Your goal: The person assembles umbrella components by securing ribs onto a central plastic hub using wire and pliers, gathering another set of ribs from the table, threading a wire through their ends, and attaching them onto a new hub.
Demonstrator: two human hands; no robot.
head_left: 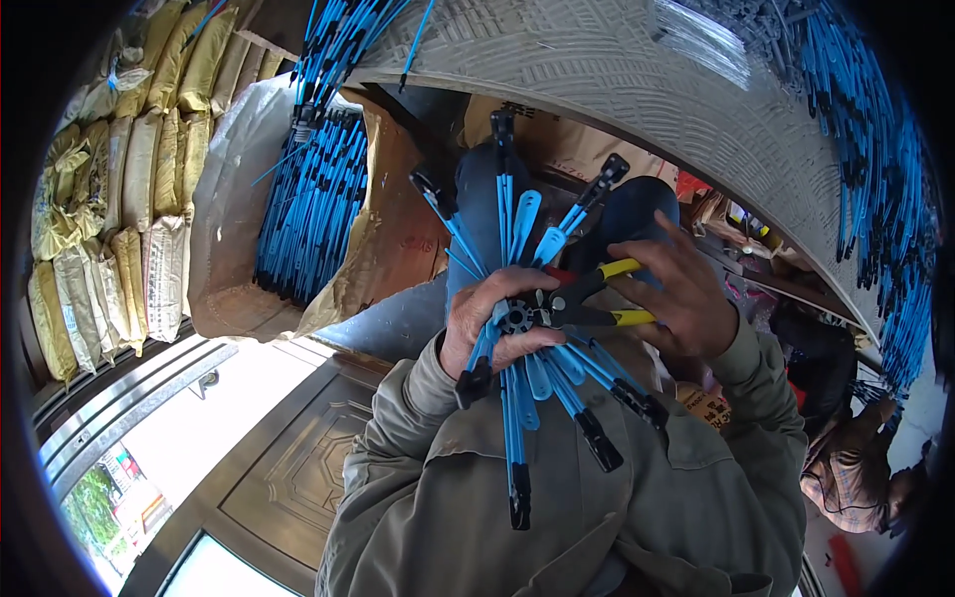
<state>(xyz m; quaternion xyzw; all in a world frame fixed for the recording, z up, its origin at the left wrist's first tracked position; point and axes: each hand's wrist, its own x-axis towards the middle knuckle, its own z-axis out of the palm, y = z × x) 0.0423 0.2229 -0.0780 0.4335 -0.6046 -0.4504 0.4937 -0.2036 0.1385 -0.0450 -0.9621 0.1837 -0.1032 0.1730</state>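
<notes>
My left hand (483,306) is closed around a round black hub (515,317), low over my lap. Blue rods (513,423) with black end pieces fan out from this hub on several sides, with flat blue strips among them. In my right hand (680,291) are pliers with black and yellow handles (631,317), the fingers partly spread around the grips. The pliers' head meets the right side of the hub, beside my left thumb. What exactly lies between the jaws is hard to make out.
A lined carton (224,214) full of blue rods (310,204) stands at the left. Ahead curves a grey patterned tabletop (597,60), with more blue rods (870,149) heaped at its right end. Stacked yellowish bags (149,169) line the far left, above a brown door (298,478).
</notes>
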